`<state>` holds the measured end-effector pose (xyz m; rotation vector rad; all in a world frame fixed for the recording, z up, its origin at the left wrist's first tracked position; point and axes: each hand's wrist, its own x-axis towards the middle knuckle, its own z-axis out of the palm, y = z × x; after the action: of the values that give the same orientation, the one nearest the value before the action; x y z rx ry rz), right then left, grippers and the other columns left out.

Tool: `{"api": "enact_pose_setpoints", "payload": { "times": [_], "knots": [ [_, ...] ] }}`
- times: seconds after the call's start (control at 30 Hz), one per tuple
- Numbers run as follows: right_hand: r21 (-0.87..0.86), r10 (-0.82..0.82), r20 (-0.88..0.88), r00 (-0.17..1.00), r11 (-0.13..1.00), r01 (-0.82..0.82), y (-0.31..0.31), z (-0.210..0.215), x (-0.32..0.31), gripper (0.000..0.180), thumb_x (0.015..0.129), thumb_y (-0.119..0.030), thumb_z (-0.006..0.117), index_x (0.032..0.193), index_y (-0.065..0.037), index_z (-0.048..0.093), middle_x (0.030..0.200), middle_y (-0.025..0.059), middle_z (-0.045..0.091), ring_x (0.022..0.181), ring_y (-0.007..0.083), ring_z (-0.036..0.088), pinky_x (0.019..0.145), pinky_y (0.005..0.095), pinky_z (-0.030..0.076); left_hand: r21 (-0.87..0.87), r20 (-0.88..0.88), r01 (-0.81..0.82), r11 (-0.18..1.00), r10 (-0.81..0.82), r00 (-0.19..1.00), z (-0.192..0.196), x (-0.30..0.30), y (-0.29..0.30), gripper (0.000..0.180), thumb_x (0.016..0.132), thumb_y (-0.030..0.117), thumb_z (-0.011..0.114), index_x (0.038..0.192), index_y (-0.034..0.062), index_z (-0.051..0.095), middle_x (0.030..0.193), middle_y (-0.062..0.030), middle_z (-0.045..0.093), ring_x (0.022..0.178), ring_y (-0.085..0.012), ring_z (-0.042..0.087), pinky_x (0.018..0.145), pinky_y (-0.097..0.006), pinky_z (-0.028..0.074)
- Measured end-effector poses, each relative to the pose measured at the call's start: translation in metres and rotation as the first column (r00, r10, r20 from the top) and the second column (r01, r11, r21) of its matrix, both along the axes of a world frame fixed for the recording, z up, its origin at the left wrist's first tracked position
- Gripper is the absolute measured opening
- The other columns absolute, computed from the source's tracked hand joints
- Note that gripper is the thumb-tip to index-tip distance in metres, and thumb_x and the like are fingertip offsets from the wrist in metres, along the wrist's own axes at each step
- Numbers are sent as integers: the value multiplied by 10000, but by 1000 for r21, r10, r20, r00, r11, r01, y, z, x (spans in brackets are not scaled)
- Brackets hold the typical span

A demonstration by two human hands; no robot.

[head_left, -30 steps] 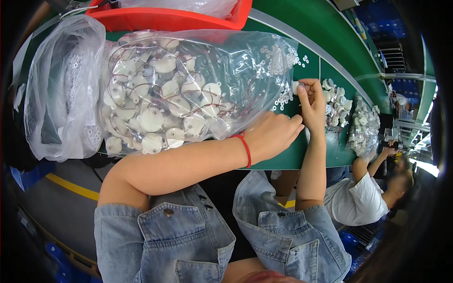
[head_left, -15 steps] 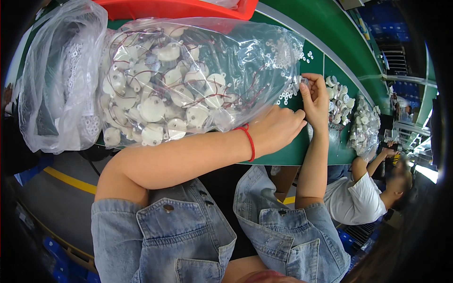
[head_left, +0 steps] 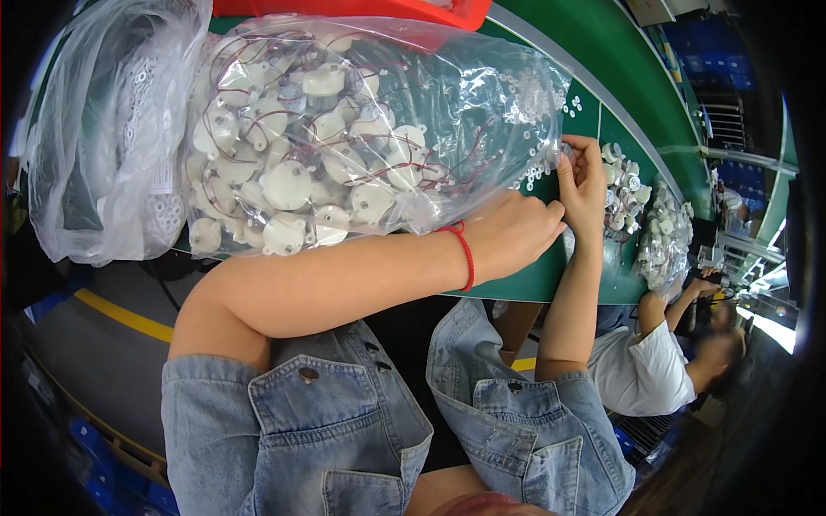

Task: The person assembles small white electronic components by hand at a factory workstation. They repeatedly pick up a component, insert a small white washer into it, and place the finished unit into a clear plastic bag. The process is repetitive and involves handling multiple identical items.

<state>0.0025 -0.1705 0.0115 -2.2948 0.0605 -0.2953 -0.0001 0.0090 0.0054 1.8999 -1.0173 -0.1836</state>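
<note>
Head view, looking down along both bare forearms. The left hand [head_left: 516, 234], with a red cord bracelet [head_left: 465, 254] at the wrist, lies with fingers curled at the lower right edge of a large clear plastic bag [head_left: 361, 138]; it touches the film, though whether it pinches the film cannot be told. The right hand [head_left: 585, 181] is raised just beside it, fingers closed narrowly on a small pale part [head_left: 565, 150] held at the bag's right end. The bag lies on its side on the green worktop [head_left: 594, 103], filled with round white motor-like parts [head_left: 288, 185] trailing thin red wires, plus small white rings gathered toward its right end (a few rings lie loose on the worktop nearby). A second clear bag [head_left: 103, 138] rests against the first on the left. A red tray [head_left: 361, 9] sits behind both bags at the top edge. Further right on the worktop lie more white parts [head_left: 624, 176] and another filled bag [head_left: 667, 241]. Another person in a white shirt [head_left: 645, 370] works at the far right.
</note>
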Motion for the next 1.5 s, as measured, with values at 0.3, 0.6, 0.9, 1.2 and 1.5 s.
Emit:
{"api": "enact_pose_setpoints", "payload": {
  "times": [0.3, 0.6, 0.9, 1.2, 1.5],
  "knots": [
    [-312, 117, -232, 966, 931, -188, 2, 34, 8, 192, 944, -121, 587, 1028, -17, 449, 675, 126, 483, 595, 242, 460, 565, 350, 391, -6, 32, 4, 1000, -4, 999, 3, 1, 1, 265, 955, 273, 533, 830, 41, 559, 567, -146, 596, 544, -352, 623, 509, -469, 462],
    [-334, 243, -352, 904, 870, -364, 5, 48, 22, 188, 925, -72, 573, 1016, -10, 421, 828, 218, 567, 736, 421, 540, 655, 421, 430, -4, -10, -2, 1000, 2, 1000, 5, 0, 2, 244, 952, 266, 534, 883, 35, 572, 568, -152, 603, 548, -359, 628, 515, -470, 478],
    [-241, 119, -289, 950, 951, -193, 1, 31, 13, 147, 975, -124, 541, 1040, -27, 451, 729, 111, 527, 632, 202, 496, 582, 327, 387, 8, -12, -2, 1000, 2, 1000, 5, 2, 5, 225, 957, 261, 525, 944, 39, 560, 592, -153, 620, 553, -353, 631, 524, -469, 479],
    [-120, -492, 301, 817, 831, 544, -68, 51, -21, 213, 993, -230, 553, 1018, -18, 553, 779, 20, 538, 686, 99, 464, 643, 245, 396, 137, -23, 179, 974, -178, 984, 20, 2, 7, 567, 961, 269, 512, 1467, 111, 312, 671, -172, 656, 558, -372, 632, 529, -483, 495],
    [-773, -622, 222, 751, 357, 525, -146, 27, -29, 294, 958, -334, 489, 1006, -110, 672, 1069, 176, 604, 1064, 397, 544, 855, 566, 426, 200, 68, 233, 952, -251, 966, 11, 1, 3, 614, 946, 280, 524, 1469, 58, 292, 649, -167, 648, 535, -366, 625, 508, -476, 494]
  ]
}}
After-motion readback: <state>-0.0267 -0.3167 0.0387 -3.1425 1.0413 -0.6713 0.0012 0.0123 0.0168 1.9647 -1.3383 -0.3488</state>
